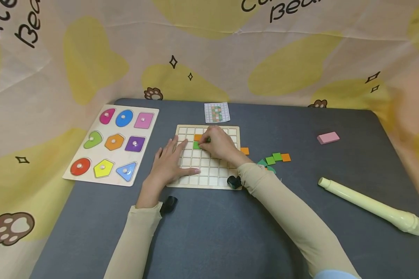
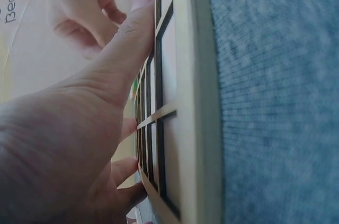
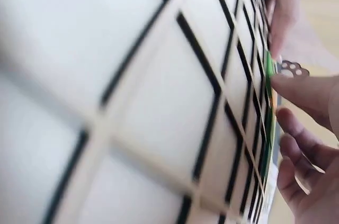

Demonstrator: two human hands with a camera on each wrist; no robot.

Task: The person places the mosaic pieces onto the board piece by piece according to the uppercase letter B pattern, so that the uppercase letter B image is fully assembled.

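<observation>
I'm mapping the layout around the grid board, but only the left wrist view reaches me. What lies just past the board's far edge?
Observer: A small printed card with a coloured pattern, seen in the head view.
Operator: Thanks. The right hand is only partly in my picture; what are its fingertips at?
Observer: A green tile on the grid board.
Operator: And are any tiles off the board?
Observer: Yes, loose green and orange tiles lie on the table, to the right of the board.
</observation>
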